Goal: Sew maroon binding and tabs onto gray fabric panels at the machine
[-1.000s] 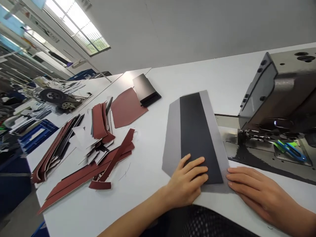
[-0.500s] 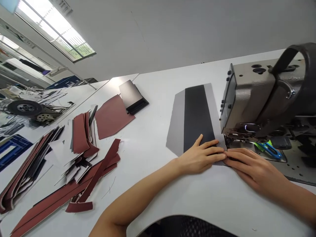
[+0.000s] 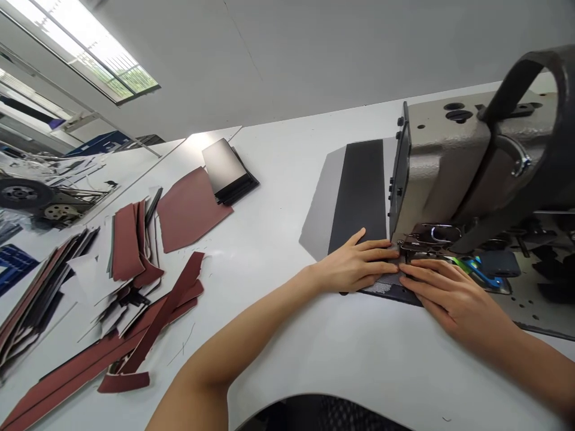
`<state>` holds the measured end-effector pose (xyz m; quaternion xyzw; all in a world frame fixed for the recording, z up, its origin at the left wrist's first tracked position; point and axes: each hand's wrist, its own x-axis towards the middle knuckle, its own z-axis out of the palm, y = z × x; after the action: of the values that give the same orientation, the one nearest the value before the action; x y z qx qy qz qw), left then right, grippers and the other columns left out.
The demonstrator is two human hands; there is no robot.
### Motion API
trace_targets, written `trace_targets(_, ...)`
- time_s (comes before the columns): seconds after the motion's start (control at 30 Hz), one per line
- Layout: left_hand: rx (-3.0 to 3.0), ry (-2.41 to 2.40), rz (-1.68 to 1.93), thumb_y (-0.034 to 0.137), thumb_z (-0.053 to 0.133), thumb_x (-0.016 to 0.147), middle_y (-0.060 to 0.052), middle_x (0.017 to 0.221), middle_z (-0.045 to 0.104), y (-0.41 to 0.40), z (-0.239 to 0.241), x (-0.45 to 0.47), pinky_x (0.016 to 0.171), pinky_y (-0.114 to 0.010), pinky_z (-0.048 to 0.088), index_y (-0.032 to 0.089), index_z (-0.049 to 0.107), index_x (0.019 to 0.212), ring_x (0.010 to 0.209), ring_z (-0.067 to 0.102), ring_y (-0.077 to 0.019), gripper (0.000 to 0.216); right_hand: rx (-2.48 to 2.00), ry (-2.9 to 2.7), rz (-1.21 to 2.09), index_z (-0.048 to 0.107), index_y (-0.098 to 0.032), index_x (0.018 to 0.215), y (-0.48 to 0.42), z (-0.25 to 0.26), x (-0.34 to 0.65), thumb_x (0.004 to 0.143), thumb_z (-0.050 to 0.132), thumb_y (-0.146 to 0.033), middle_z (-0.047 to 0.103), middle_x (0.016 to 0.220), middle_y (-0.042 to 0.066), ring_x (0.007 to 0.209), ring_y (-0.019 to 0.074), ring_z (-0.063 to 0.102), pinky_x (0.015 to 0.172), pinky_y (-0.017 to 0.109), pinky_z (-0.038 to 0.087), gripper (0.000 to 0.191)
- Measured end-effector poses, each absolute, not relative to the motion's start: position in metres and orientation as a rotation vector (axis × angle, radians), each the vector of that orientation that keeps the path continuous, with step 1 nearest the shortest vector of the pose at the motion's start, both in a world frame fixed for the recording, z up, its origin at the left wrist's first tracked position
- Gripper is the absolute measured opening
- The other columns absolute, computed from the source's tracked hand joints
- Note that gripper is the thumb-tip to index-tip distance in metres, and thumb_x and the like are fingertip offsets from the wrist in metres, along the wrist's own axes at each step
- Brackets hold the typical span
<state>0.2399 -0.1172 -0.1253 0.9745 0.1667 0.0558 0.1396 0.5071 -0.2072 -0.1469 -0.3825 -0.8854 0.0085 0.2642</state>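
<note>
Two bare hands lie flat on a layered panel at the needle end of an industrial sewing machine head [image 3: 438, 161]. The person's left hand [image 3: 354, 262] rests on the near end of a black strip [image 3: 362, 191], with its fingers [image 3: 372, 251] spread a little and pressed down, not pinching. The right hand [image 3: 451, 296] lies just beside it, its fingers [image 3: 431, 276] held close together and flat on the same edge, their tips almost at the metal presser foot [image 3: 426, 234].

That black strip sits lengthwise on a grey panel [image 3: 321, 218], whose far part stretches out across the white counter [image 3: 287, 353]. The panel's near end lies under both hands and runs in beneath the presser foot. The machine head hides part of the panel's far side. Beyond the right hand, on the machine bed, is a small blue and green item [image 3: 478, 272], probably a plastic tool, though the view of it is too partial to be sure.

To the left on the counter lie a broad maroon leather piece [image 3: 188, 209], a stack of dark pieces [image 3: 227, 170] topped by a grey sheet, and a loose heap of long maroon strips [image 3: 164, 311]. Farther off, past the counter, stands a blue crate [image 3: 13, 266].
</note>
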Motion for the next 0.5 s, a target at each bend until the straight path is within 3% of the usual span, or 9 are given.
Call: trace_targets(0.5,2.813,0.457,0.141,0.021,0.043,0.102,-0.005,0.158,0.051,-0.1082,-0.1247,0.241,0.13,-0.057,0.005,0.029,0.06,0.143,0.151,0.043,-0.0254,0.044,-1.083,-2.444,-0.007,0.07,-0.022,0.128,-0.2096,-0.1498,0.5078,0.107,0.04,-0.026,0.065,0.14,0.001,0.128,0.0233,0.055,0.1,0.04,0.051,0.036)
